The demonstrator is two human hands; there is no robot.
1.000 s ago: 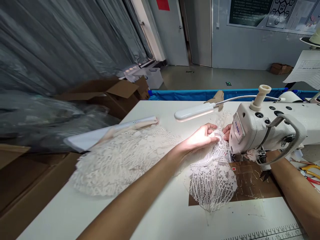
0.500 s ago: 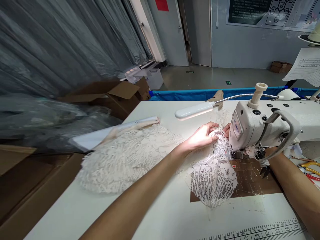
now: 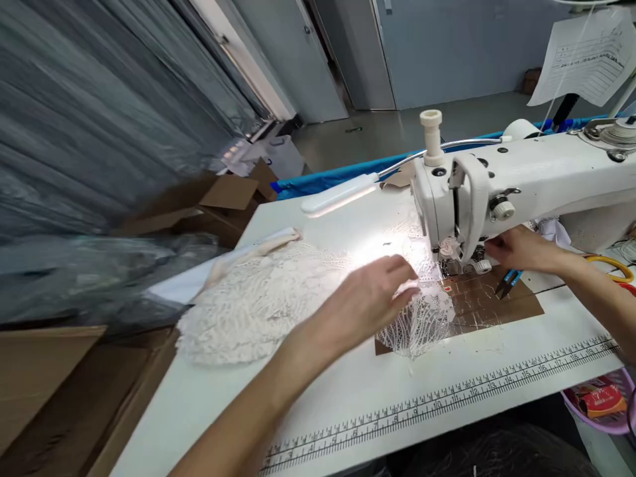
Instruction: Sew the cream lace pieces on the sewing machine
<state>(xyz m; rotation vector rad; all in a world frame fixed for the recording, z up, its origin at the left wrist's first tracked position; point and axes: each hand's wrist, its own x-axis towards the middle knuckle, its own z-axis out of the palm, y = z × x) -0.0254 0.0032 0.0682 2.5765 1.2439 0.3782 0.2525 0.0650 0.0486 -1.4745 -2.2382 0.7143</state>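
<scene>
White lace fabric (image 3: pixel 420 318) lies under the needle area of a white sewing machine (image 3: pixel 527 179), partly over a brown plate (image 3: pixel 479 301). At its left edge is my left hand (image 3: pixel 370 291), slightly blurred, its fingers and thumb bent together on the lace. My right hand (image 3: pixel 521 248) reaches in behind the machine head, fingers curled and partly hidden; what they hold, if anything, does not show. Just below that hand, blue-handled thread snips (image 3: pixel 507 283) lie on the brown plate. The bulk of the lace (image 3: pixel 248 305) is heaped on the table to the left.
A lit lamp (image 3: pixel 340 195) on a bendable neck hangs over the lace. A printed ruler (image 3: pixel 437 404) runs along the table's front edge. Yellow-handled scissors (image 3: pixel 611 266) lie at right, above a pink basket (image 3: pixel 603 414). Cardboard boxes (image 3: pixel 231 192) stand left.
The view has turned right and down. My right hand has drawn back from the lace behind the machine head to its right side. My left hand has moved nearer along the lace edge.
</scene>
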